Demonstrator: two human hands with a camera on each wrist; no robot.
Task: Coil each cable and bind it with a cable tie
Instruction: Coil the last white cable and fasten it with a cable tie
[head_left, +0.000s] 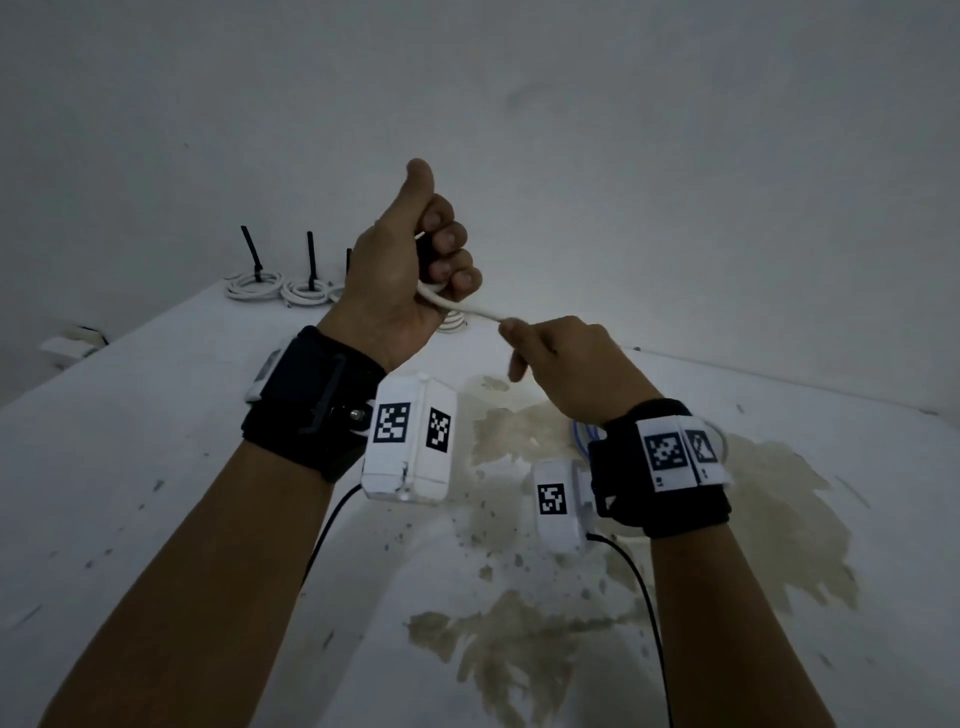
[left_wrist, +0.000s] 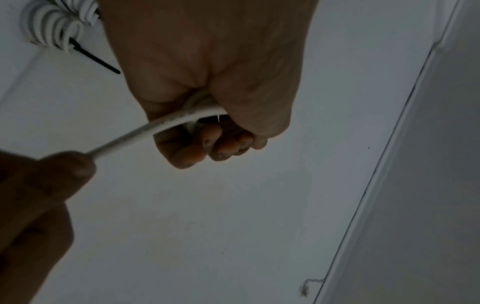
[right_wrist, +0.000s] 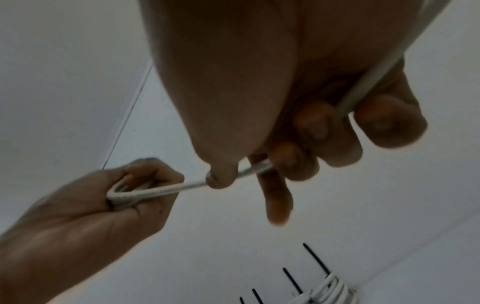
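Nearest, two bare forearms reach forward over a white bench (head_left: 156, 426) whose paint is chipped and stained brown in patches. Each wrist wears a black strap carrying white boxes printed with black square markers, and a thin black lead trails back from each.

Further out, both hands are raised above the bench with a white cable (head_left: 475, 310) stretched between them. The right hand (head_left: 563, 364) pinches the cable between thumb and curled fingers; in the right wrist view the cable runs on through that fist and out past its heel, while one finger (right_wrist: 276, 197) points straight down, free of the cable. The short taut span leads up and left into the left hand (head_left: 410, 275), which is curled into a fist round several turns of the cable, thumb sticking upward. The right wrist view shows those loops (right_wrist: 124, 195) bunched in the left palm, folded to a tight bend at the near side. A thin pale sliver shows between the left fingers; what it is cannot be told.

Beyond the hands, at the back of the bench near the wall (head_left: 675, 156), lie finished white coils (head_left: 254, 286), side by side, each bound with a black tie (head_left: 250, 249) whose tail stands upright. Another coil is partly hidden behind the left hand.
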